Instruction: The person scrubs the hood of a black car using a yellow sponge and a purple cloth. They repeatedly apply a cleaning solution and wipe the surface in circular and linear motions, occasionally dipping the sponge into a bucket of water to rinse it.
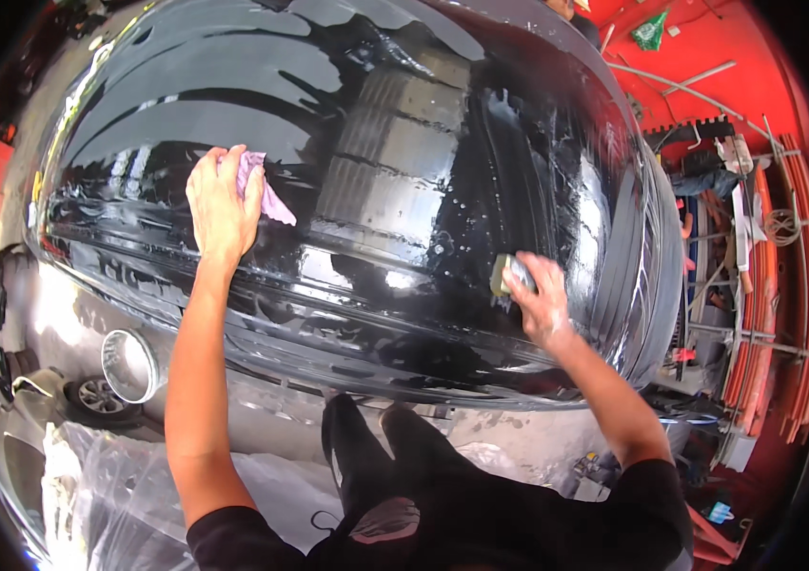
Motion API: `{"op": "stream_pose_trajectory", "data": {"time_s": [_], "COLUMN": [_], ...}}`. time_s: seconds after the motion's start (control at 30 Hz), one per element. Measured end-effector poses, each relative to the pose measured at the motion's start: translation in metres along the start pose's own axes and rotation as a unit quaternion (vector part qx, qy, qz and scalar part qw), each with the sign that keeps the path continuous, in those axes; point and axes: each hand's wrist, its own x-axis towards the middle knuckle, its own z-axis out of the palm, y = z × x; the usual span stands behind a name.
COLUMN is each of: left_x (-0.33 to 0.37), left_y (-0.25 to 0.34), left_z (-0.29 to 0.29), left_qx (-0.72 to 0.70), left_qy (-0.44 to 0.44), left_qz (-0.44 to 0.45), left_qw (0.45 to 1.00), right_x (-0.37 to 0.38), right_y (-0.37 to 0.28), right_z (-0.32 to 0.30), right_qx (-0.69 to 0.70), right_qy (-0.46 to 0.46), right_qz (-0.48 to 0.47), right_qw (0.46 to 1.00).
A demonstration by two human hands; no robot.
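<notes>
A large, curved, glossy black car panel (395,333) spreads out in front of me, wet and streaked, with drops and pale suds on its right half. My left hand (222,202) is closed on a crumpled pink-purple cloth (274,202) on the left part of the panel; a corner of the cloth sticks out to the right of the fingers. Farther right and nearer to me, my right hand (544,297) grips a small sanding block (501,275) with an olive-yellow side, held at the panel. Pale wet residue coats that hand's fingers, which partly hide the block.
A metal bucket (129,366) stands on the floor at left, near a car wheel (100,396). Clear plastic sheeting (128,495) covers something at lower left. Along the right side, a rack holds long orange-red strips (764,305) before a red wall (738,43).
</notes>
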Motion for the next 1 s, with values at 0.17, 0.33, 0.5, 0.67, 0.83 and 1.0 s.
{"op": "stream_pose_trajectory", "data": {"time_s": [0.17, 0.33, 0.5, 0.67, 0.83, 1.0], "left_x": [0.01, 0.003, 0.0, -0.002, 0.015, 0.0], "left_y": [0.011, -0.011, -0.003, -0.008, -0.006, -0.034], "left_z": [0.014, 0.006, 0.005, 0.007, 0.016, -0.007], "left_qx": [-0.028, -0.001, 0.0, 0.004, -0.034, -0.015], "left_qy": [0.021, 0.02, 0.027, 0.023, -0.006, -0.022], "left_qz": [0.028, -0.009, -0.025, -0.013, 0.024, 0.033], "left_qw": [0.999, 1.0, 0.999, 1.0, 0.999, 0.999], "right_x": [0.257, 0.245, 0.027, 0.197, 0.304, 0.08], "right_y": [0.146, 0.063, -0.018, 0.046, 0.089, -0.02], "right_z": [0.051, 0.085, 0.014, 0.058, 0.086, 0.031], "right_qx": [-0.128, -0.082, -0.035, -0.069, -0.117, -0.037], "right_qy": [0.137, 0.178, 0.019, 0.088, 0.139, 0.02], "right_qz": [0.031, 0.002, 0.004, -0.074, 0.019, -0.015], "right_qw": [0.982, 0.981, 0.999, 0.991, 0.983, 0.999]}}
